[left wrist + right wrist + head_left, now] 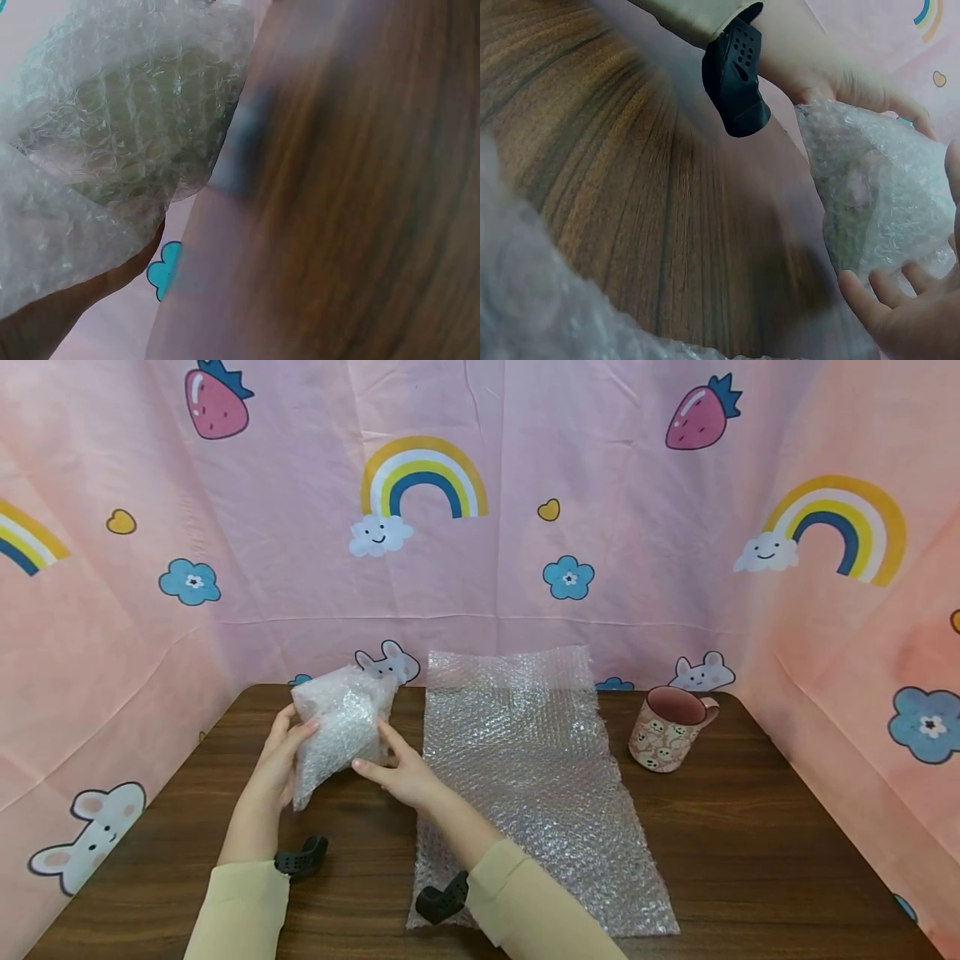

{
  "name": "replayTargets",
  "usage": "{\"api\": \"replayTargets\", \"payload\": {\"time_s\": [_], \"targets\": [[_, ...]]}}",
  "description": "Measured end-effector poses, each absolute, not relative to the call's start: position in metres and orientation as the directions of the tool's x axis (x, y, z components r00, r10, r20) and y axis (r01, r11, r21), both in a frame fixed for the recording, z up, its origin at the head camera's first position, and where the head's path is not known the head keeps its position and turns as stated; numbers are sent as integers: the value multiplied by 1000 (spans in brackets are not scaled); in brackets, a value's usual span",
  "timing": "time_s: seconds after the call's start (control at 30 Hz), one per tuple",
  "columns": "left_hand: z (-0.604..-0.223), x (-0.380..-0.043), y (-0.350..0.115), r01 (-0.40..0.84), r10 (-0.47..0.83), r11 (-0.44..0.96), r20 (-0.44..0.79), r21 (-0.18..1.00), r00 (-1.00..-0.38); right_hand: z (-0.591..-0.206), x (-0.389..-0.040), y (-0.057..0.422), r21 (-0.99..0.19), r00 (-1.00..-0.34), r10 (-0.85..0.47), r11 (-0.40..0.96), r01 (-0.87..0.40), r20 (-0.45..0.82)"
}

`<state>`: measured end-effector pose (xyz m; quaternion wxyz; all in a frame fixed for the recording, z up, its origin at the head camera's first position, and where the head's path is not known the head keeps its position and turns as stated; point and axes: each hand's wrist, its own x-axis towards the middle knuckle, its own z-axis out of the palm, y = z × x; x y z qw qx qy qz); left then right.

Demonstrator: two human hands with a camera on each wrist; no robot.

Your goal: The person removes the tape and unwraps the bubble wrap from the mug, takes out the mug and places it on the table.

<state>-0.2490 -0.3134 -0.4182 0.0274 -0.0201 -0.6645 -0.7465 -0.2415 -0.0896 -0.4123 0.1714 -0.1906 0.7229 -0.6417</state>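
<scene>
A bundle of bubble wrap point(345, 727) is tilted over the left part of the table. Something greenish shows through its layers in the left wrist view, too blurred by the wrap to name. My left hand point(276, 760) grips the bundle's left side, thumb on the near face and other fingers partly hidden behind. At its right side is my right hand point(408, 774), its thumb and index finger extended apart with fingertips at the wrap. Spread fingers point(885, 289) of that hand appear beside the bundle in the right wrist view.
A flat sheet of bubble wrap point(517, 777) lies across the middle of the dark wooden table point(750, 860), its far end against the patterned cloth backdrop point(502, 568). A pink mug point(663, 735) with a ghost-like pattern stands upright to the right of the sheet.
</scene>
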Motion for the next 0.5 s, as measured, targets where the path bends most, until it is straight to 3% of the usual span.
{"api": "replayTargets", "payload": {"time_s": [0.5], "targets": [[-397,-243,-299,88,4,-170,90,982,-996,-404,-242,-77,-974,-855,-505,112,-196,114]]}}
